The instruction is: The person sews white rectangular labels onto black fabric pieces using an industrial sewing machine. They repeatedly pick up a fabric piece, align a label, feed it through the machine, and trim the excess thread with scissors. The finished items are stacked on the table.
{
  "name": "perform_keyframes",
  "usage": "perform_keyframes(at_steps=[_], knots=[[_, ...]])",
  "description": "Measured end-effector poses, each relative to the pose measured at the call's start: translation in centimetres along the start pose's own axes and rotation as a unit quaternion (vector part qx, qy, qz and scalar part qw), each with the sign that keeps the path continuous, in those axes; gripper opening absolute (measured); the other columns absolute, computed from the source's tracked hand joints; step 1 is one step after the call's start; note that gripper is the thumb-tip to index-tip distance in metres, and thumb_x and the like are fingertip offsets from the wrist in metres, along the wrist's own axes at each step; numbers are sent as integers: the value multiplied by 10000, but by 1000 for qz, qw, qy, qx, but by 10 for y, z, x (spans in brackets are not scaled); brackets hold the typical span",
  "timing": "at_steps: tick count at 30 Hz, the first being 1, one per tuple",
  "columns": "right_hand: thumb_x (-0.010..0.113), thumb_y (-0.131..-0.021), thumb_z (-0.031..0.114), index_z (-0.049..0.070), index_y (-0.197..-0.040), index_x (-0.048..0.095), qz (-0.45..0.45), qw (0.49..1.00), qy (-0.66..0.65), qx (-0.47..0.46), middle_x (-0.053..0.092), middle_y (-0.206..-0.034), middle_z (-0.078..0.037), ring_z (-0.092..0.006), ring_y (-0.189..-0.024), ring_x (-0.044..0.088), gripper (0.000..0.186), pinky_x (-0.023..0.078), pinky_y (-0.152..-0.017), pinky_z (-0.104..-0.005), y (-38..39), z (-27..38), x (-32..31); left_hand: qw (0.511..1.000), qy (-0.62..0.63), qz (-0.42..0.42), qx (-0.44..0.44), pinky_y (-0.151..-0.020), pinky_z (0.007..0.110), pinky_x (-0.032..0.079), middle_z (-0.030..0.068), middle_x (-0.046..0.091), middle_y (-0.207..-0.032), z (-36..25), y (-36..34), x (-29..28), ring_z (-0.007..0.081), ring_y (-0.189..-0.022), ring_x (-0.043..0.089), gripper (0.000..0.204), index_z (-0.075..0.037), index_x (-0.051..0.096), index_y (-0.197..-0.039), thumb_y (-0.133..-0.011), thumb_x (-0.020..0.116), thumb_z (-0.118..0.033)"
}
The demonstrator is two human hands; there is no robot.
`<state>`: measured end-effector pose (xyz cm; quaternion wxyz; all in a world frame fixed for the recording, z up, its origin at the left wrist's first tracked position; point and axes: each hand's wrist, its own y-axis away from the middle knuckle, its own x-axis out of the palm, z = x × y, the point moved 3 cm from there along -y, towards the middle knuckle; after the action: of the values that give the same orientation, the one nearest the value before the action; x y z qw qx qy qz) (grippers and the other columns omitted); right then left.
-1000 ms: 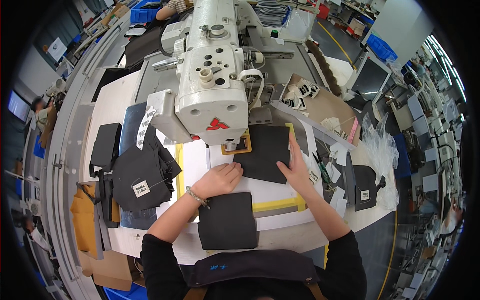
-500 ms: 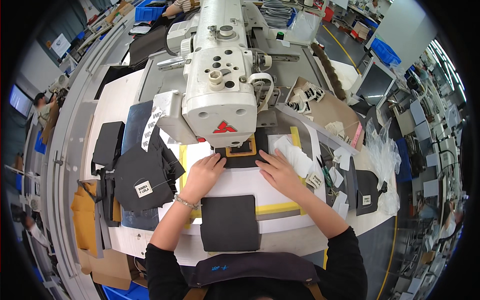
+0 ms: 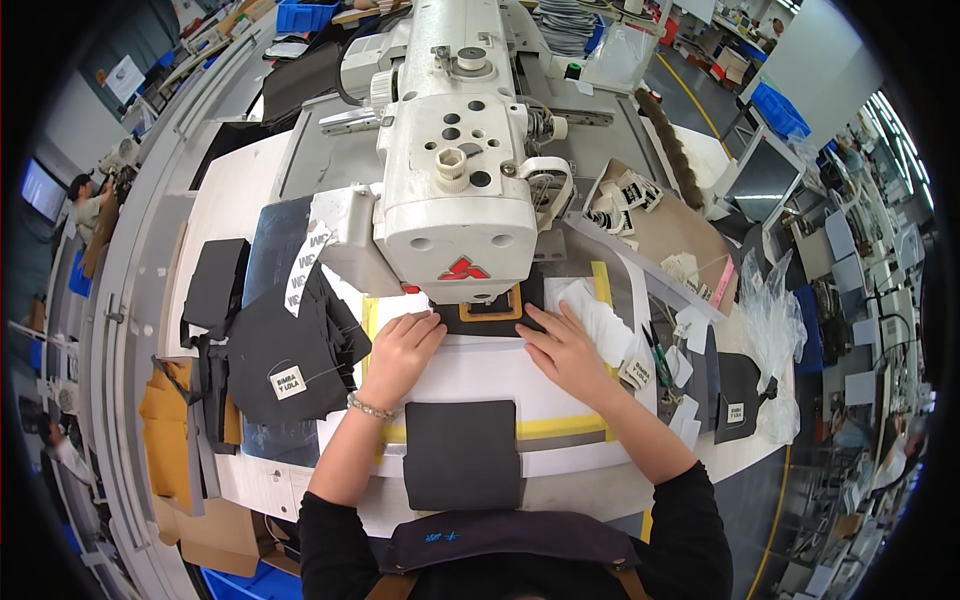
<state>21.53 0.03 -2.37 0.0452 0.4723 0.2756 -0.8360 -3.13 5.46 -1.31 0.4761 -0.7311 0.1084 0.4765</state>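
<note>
A large white industrial sewing machine [image 3: 450,220] rises over the work area, with an orange rectangular frame [image 3: 488,318] under its head on a black fabric piece [image 3: 450,318]. My left hand [image 3: 402,350] rests at this piece's left side, fingers bent slightly and apart. My right hand [image 3: 560,350] lies at its right side, fingers spread, touching it with the fingertips, beside white paper pieces [image 3: 590,310]. Another black square piece [image 3: 462,455] lies on the white sheet between my forearms. Yellow tape [image 3: 560,426] edges that sheet.
Black cut pieces [image 3: 260,360] are piled left, with mustard pieces [image 3: 165,435] beyond. At right are a box of labels [image 3: 660,245], scissors [image 3: 655,355], clear plastic bags [image 3: 770,330] and a monitor [image 3: 760,185]. A co-worker [image 3: 90,205] stands far left.
The black piece once held at the right edge now sits squarely under the orange frame, uncovering white paper at right. My right hand moved left; my left hand moved slightly up. The view shifted slightly.
</note>
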Motion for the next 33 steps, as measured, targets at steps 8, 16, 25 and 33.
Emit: perform_keyframes(at_steps=[8,16,25,33], knots=[[669,-826,69,68,-1079,686,-10,999,-44,13,615,-1232,-126,-315,-1085,589,254,414,-1052,-467,-2,-3,1,997,51,54,-23,-905,379,478,67,674,-1018,2,7,6,229,-991,627,152,-58,671,-878,-733,705,-93],[665,-810,25,59,-1028,683,-14,998,-65,17,633,-1204,-128,-315,-1068,598,221,408,-1060,-473,-1,-7,3,985,102,66,-120,-936,398,438,68,646,-1092,0,7,-2,243,-999,595,298,-72,670,-905,-679,812,-205],[661,-810,19,62,-1011,686,-8,997,-70,27,630,-1218,-124,-313,-1071,596,207,403,-1061,-468,-1,-7,3,986,112,64,-108,-905,395,439,52,631,-1056,1,10,-2,239,-967,590,238,-76,666,-852,-685,803,-175],[704,-784,80,123,-982,690,-4,1000,-3,13,632,-1230,-64,-212,-1045,601,203,363,-883,-401,1,-2,-1,986,113,64,-103,-895,395,439,45,622,-1019,-1,10,-5,240,-949,589,195,-81,669,-840,-704,788,-155]])
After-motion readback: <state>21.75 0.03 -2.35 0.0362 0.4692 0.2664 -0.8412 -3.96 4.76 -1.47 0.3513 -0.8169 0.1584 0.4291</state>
